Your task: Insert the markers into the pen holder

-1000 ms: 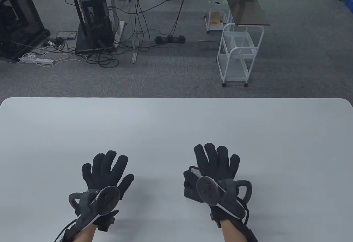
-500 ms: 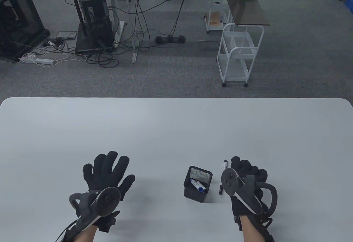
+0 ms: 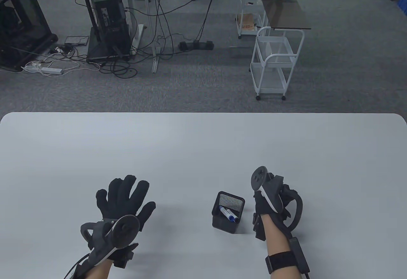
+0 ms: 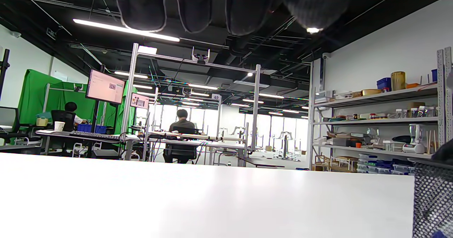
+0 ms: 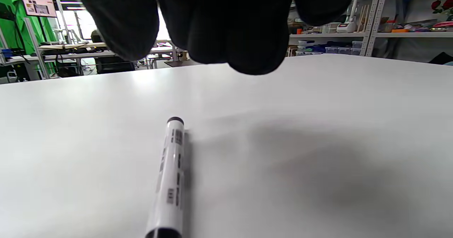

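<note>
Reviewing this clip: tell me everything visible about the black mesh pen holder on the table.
The pen holder is a small, square, black container that looks like perforated metal mesh, its weave clearest at the left wrist view's right edge. It stands upright on the white table, between the two hands and nearer the right hand, which does not touch it. Inside, two white markers with blue caps lean diagonally.

Black mesh pen holder (image 3: 228,216) — white table (image 3: 203,145).
</note>
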`<control>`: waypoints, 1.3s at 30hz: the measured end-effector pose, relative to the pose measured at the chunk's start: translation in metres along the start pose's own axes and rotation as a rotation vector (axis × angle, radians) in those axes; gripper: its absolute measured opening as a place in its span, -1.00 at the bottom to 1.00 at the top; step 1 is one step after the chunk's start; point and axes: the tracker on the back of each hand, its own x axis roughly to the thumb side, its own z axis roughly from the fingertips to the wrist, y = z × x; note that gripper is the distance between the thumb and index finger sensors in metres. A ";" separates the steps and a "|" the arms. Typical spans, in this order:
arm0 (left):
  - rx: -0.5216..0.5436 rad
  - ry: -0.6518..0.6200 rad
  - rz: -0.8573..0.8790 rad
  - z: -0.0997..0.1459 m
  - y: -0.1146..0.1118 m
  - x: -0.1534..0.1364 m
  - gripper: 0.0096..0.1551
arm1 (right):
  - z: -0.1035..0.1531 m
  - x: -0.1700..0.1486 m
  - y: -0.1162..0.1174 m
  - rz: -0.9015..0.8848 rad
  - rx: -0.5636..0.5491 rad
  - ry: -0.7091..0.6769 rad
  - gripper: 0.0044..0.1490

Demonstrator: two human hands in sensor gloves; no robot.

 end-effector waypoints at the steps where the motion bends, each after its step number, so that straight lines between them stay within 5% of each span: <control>1: -0.001 0.002 0.002 0.000 0.000 0.000 -0.26 | -0.003 0.002 0.002 0.006 0.002 0.014 -0.27; 24: -0.033 0.019 0.018 -0.004 -0.001 -0.003 -0.26 | -0.037 0.012 0.053 0.025 0.156 0.101 -0.20; 39: -0.040 0.023 0.018 -0.005 -0.003 -0.004 -0.26 | -0.043 0.016 0.060 0.047 0.115 0.101 -0.32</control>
